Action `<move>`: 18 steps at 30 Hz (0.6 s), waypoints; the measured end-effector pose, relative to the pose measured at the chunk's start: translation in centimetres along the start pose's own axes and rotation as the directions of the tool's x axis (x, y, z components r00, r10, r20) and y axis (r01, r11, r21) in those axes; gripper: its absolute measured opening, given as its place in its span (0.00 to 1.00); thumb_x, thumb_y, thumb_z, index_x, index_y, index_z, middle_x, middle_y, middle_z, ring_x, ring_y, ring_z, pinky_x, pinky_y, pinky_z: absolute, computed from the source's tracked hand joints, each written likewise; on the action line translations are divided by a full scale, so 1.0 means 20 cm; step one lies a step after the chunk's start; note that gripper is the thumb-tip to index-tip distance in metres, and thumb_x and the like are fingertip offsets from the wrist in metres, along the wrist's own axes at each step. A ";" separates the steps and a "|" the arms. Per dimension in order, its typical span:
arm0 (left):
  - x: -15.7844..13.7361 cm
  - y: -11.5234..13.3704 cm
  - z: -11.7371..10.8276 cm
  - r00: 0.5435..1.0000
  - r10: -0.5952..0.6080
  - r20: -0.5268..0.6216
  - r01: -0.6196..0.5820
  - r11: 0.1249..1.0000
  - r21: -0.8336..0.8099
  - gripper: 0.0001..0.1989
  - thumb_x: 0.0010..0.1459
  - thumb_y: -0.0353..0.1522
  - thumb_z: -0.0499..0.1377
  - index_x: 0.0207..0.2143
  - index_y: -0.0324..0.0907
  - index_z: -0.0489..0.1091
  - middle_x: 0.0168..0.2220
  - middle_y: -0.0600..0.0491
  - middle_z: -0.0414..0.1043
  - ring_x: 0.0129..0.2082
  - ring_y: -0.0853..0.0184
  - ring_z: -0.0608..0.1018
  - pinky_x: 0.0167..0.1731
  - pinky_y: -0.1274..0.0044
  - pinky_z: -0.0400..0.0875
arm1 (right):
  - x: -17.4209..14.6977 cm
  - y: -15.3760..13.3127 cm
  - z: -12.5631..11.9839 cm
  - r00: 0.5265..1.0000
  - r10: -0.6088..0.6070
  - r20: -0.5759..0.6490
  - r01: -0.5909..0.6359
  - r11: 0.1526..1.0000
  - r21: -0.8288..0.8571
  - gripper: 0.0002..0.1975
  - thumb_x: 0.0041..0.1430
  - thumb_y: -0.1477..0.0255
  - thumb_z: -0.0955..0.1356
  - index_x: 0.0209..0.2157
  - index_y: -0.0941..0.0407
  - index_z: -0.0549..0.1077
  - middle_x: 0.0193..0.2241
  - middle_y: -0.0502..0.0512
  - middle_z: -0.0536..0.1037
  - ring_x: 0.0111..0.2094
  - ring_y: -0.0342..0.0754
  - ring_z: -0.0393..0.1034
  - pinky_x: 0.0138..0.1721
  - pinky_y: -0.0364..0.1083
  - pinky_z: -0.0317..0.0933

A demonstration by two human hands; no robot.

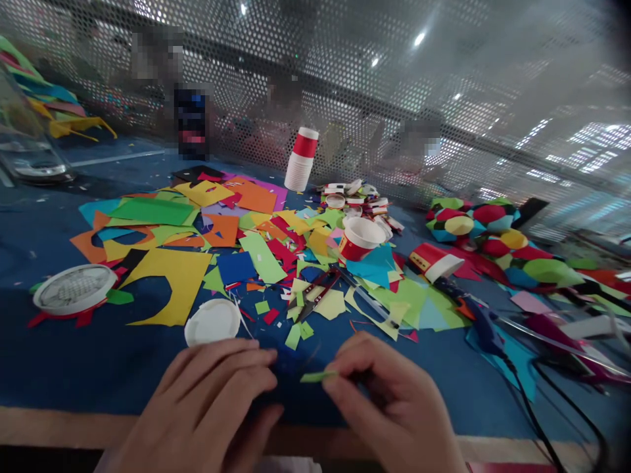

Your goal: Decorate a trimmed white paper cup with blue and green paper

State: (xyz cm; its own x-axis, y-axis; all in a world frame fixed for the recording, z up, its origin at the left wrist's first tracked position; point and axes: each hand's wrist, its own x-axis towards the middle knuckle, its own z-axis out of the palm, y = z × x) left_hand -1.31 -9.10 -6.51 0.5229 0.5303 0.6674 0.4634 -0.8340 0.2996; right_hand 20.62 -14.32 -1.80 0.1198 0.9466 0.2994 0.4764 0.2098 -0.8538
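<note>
My right hand [394,401] pinches a small light green paper piece [313,378] between thumb and fingertips, just above the blue table near its front edge. My left hand [211,401] is held out flat, fingers stretched and thumb apart, with nothing seen in it. Beyond its fingertips lies a round white cut-off cup piece [213,323]. Small green paper squares [293,336] lie between the hands, a little farther off. Scissors [318,294] rest on the pile of coloured scraps [269,240]. A yellow sheet with a rounded cut-out [186,282] is left of them.
A round white piece with coloured paper tabs [73,290] lies left. A stack of paper cups [300,161] stands behind the scraps, with a red-and-white cup [359,240] nearer. Right are a blue glue gun [486,332], cables and a purple tool [557,351]. People sit beyond.
</note>
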 end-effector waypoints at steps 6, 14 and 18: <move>-0.01 -0.03 0.05 0.998 0.014 -0.065 -0.013 1.000 0.013 0.11 0.74 0.33 0.51 0.42 0.48 0.74 0.42 0.59 0.83 0.50 0.67 0.78 0.65 0.74 0.51 | 0.09 -0.02 -0.09 0.987 0.157 0.045 -0.157 0.988 -0.015 0.07 0.59 0.71 0.71 0.28 0.51 0.80 0.24 0.47 0.77 0.23 0.39 0.68 0.24 0.38 0.61; 0.02 0.01 0.04 0.998 -0.013 -0.060 0.009 0.998 -0.069 0.13 0.75 0.32 0.51 0.39 0.50 0.73 0.37 0.63 0.83 0.46 0.71 0.81 0.65 0.76 0.51 | 0.16 -0.03 -0.10 0.873 0.336 0.354 -0.325 0.941 -0.094 0.08 0.53 0.69 0.71 0.27 0.55 0.83 0.23 0.51 0.79 0.21 0.40 0.66 0.22 0.39 0.59; 0.02 0.00 0.03 0.998 -0.009 -0.056 0.003 0.995 -0.099 0.11 0.73 0.34 0.52 0.39 0.49 0.74 0.34 0.63 0.82 0.46 0.71 0.81 0.65 0.77 0.50 | 0.19 -0.05 -0.11 0.819 0.331 0.469 -0.248 0.941 -0.230 0.06 0.52 0.74 0.71 0.27 0.54 0.83 0.23 0.49 0.80 0.24 0.42 0.69 0.25 0.38 0.60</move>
State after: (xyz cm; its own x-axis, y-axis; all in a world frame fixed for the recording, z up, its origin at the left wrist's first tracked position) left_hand -0.54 -8.82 -6.64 0.4779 0.5280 0.7020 0.3918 -0.8434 0.3677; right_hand 22.49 -11.47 1.07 -0.1525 0.9595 -0.2370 0.6191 -0.0941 -0.7796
